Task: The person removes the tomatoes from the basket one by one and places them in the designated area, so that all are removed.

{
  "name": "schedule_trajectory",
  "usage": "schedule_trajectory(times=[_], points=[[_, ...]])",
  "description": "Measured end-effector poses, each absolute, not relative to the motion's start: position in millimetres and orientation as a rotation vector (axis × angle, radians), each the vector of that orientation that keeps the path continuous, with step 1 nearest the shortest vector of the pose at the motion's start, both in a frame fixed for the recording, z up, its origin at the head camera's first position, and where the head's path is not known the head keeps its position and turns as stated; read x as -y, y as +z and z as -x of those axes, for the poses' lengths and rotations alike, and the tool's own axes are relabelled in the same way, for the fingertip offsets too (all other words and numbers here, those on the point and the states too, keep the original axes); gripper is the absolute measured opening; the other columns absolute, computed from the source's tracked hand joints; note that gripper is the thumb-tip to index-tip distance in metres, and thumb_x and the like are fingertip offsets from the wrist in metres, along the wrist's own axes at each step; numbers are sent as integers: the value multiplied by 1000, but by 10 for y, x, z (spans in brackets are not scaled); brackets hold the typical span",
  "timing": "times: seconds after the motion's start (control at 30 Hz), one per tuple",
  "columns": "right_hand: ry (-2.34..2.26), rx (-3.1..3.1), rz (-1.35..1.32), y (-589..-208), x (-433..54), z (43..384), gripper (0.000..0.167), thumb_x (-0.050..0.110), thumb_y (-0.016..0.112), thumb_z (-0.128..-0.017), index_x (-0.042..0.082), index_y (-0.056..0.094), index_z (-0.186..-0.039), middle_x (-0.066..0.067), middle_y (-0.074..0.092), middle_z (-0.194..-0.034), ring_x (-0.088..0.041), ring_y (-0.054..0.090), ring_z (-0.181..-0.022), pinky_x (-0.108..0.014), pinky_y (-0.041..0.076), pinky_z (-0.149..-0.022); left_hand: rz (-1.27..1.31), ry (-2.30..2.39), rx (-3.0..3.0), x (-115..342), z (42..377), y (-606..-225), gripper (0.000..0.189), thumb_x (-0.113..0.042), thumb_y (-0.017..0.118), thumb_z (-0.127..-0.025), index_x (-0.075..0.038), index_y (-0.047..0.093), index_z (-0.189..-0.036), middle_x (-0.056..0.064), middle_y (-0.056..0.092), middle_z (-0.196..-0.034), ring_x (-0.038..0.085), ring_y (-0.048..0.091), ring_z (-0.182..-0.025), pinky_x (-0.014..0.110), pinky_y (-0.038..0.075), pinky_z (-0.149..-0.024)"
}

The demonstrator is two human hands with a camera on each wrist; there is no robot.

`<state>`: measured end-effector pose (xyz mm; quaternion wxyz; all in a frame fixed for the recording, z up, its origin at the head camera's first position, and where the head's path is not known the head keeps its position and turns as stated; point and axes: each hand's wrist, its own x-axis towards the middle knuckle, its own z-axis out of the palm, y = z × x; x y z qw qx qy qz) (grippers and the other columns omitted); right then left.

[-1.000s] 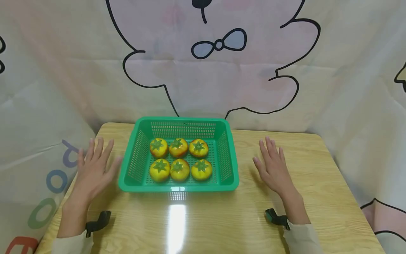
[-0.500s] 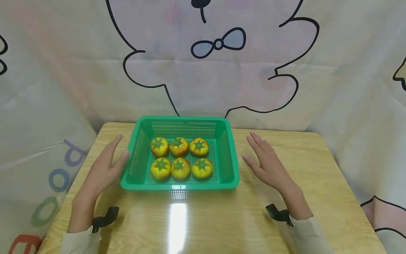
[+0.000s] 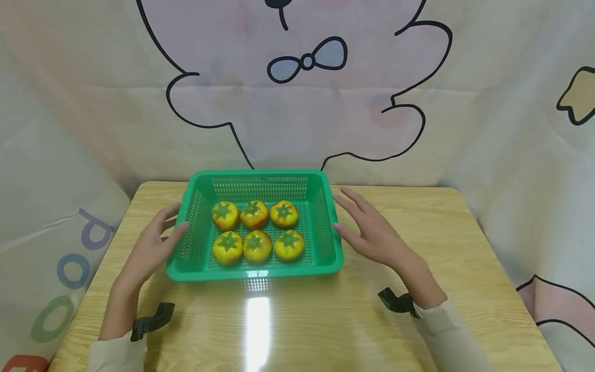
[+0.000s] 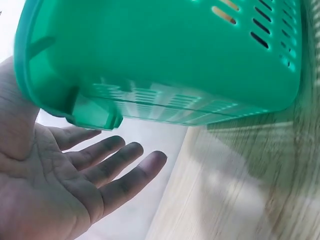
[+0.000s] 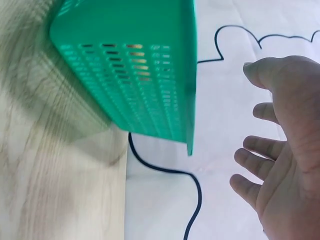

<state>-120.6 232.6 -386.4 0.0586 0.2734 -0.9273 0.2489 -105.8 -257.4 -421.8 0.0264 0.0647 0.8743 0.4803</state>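
Note:
A green plastic basket (image 3: 297, 271) with slotted walls stands on the table, holding several yellow-and-red, persimmon-like fruits (image 3: 257, 247) with green star-shaped tops, in two rows. My left hand (image 3: 149, 250) is at the basket's left end, thumb over the rim. In the left wrist view, this hand (image 4: 55, 185) has its fingers extended below the basket's rim (image 4: 22, 65). My right hand (image 3: 378, 235) is close to the right end, with its fingertips near the rim in the head view. The right wrist view shows a gap between that hand (image 5: 290, 150) and the basket wall (image 5: 125, 30).
The wooden table (image 3: 325, 330) extends in front of the basket and to its right. Behind it hangs a pale cloth (image 3: 116, 113) with a cartoon print, which also covers both sides. Black wrist-worn devices, left (image 3: 153, 320) and right (image 3: 397, 301), project inward above the table.
Both hands have moved inward from spread positions beside the basket to its two ends, their fingers bending a little. The whole head view has shifted slightly; the fruits keep their places in the basket.

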Motion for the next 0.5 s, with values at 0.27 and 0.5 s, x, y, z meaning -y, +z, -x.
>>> schedule_trajectory(times=[0.27, 0.5], points=[[753, 2846, -920, -3766, -2167, 1201, 66, 30, 67, -105, 15, 40, -164, -15, 36, -171, -38, 41, -155, -61, 45, -119, -166, 1536, -2635, 2507, 1072, -4295, 73, -35, 55, -111, -18, 17, -171, 28, 32, -168, 61, 40, -146, 74, 49, -105], [728, 2902, -1016, -3646, -1976, 1265, 66, 40, 64, -107, 20, 39, -164, -12, 39, -170, -37, 44, -154, -60, 44, -121, -123, 1590, -2607, 2513, 1073, -4269, 71, -34, 55, -112, -22, 17, -171, 32, 40, -162, 61, 48, -140, 66, 57, -97]])
